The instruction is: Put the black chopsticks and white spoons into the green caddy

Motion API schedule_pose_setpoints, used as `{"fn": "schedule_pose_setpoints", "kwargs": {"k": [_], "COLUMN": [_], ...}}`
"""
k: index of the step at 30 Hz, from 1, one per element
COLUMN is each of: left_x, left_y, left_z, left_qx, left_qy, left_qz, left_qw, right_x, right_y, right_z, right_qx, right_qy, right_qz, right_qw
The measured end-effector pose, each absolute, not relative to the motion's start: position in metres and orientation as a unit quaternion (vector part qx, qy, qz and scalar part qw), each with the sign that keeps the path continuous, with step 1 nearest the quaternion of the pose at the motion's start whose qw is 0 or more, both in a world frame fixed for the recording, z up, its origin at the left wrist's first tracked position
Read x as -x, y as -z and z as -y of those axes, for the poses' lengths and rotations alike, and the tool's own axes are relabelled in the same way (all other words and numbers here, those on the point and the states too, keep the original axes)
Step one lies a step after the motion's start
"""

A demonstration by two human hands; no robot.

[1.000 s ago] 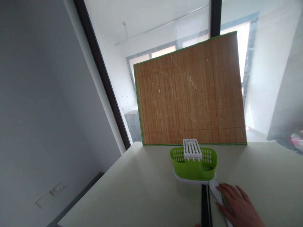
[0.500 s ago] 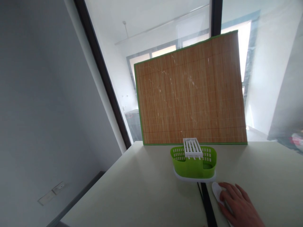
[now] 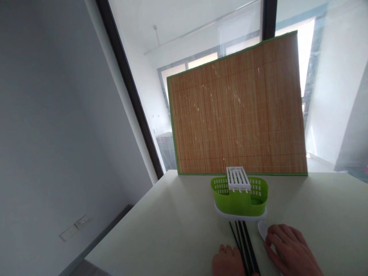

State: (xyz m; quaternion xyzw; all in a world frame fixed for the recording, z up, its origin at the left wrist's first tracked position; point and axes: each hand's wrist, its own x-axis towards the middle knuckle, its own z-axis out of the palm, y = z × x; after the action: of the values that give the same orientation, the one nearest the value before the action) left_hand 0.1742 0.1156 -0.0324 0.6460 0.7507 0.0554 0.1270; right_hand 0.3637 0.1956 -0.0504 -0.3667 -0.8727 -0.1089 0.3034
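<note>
Spoon (image 3: pixel 262 230) under right fingers (image 3: pixel 280 234)

green caddy (image 3: pixel 240 199) with white grid insert (image 3: pixel 237 178), black chopsticks (image 3: pixel 243 241), white spoon (image 3: pixel 263 229), green-edged tan bamboo mat (image 3: pixel 238 115).

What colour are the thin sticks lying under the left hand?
The sticks are black, seen best in the head view.

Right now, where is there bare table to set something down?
Bare table lies left of the green caddy, and more to its right. It is crowded in front, where the left hand, black chopsticks, white spoon and right hand sit.
</note>
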Motion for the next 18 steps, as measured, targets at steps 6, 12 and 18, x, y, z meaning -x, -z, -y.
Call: {"fn": "schedule_pose_setpoints", "kwargs": {"k": [6, 12, 18], "left_x": [-0.173, -0.145, -0.151], "left_y": [0.018, 0.009, 0.013], "left_z": [-0.130, -0.122, -0.119], "left_qx": [-0.648, -0.630, -0.612], "left_qy": [-0.009, -0.002, 0.021], "left_qz": [-0.745, -0.762, -0.783], "left_qw": [0.160, 0.151, 0.113], "right_x": [-0.332, -0.328, -0.320], "right_y": [0.061, 0.065, 0.064], "right_z": [-0.180, -0.179, -0.178], "right_qx": [0.323, 0.314, 0.310], "right_qy": [0.078, 0.066, 0.034], "right_qz": [0.896, 0.904, 0.898], "right_qw": [0.295, 0.283, 0.311]}}
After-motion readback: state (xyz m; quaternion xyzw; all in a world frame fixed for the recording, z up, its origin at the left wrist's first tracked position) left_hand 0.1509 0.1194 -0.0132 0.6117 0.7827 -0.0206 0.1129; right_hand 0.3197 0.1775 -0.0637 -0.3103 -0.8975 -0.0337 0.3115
